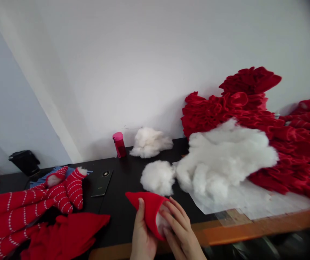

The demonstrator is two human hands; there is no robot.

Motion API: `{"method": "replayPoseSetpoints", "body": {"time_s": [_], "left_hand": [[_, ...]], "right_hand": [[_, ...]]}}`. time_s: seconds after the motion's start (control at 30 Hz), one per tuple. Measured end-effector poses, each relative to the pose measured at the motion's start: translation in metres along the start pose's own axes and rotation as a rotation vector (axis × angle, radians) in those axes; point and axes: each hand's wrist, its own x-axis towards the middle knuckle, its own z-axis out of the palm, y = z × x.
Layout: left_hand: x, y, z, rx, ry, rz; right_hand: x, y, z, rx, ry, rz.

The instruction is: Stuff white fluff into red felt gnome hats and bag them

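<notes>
A red pointed felt hat (151, 211) is held above the table's front edge, its tip to the left and its opening to the right. My left hand (143, 229) grips it from the left, the thumb lying along the outside. White stuffing (161, 222) shows inside the opening. The fingers of my right hand (180, 227) press on that stuffing at the rim. Just behind the hat sits a small clump of white stuffing (158, 177). To its right spreads a large heap of stuffing (225, 155).
Piles of red felt pieces (252, 104) rise at the right. A pink bottle (119, 145) stands by another stuffing clump (151, 142). A phone (102, 183) lies left of centre. Striped red stuffed pieces (16, 206) and plain red hats (70, 233) fill the left.
</notes>
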Motion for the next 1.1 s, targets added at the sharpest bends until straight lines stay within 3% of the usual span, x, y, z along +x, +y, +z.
{"method": "replayPoseSetpoints", "body": {"time_s": [0.1,0.3,0.4,0.47,0.53,0.63,0.73,0.83,0.93,1.0,1.1], "left_hand": [[-0.002,-0.001,0.005,-0.040,0.065,-0.028],[-0.005,0.008,0.012,-0.041,0.128,-0.071],[-0.007,0.007,0.011,-0.055,0.111,-0.073],[-0.008,0.004,0.010,-0.076,0.113,-0.065],[-0.008,0.002,0.008,-0.104,0.118,-0.034],[-0.007,0.000,0.003,0.013,0.090,-0.019],[-0.008,0.001,-0.005,0.178,0.108,0.061],[-0.015,0.010,-0.006,0.521,0.126,0.428],[-0.024,0.021,0.004,0.998,-0.021,0.689],[-0.026,0.026,0.011,1.164,-0.056,0.751],[-0.022,0.028,0.011,1.218,-0.029,0.762]], "right_hand": [[-0.001,0.000,0.008,0.019,0.070,0.047],[0.009,-0.012,-0.004,0.089,0.165,0.205],[0.009,-0.012,0.000,0.135,0.151,0.220],[0.008,-0.012,0.007,0.124,0.225,0.322],[0.008,-0.013,0.013,0.252,0.283,0.503],[0.013,-0.016,0.015,0.594,0.180,0.659],[0.026,-0.015,0.004,0.512,0.121,0.622],[0.041,-0.009,-0.009,0.360,0.084,0.472],[0.049,-0.007,-0.011,0.402,0.017,0.323],[0.051,-0.010,-0.009,0.422,-0.012,0.257],[0.050,-0.013,-0.006,0.422,-0.023,0.240]]}}
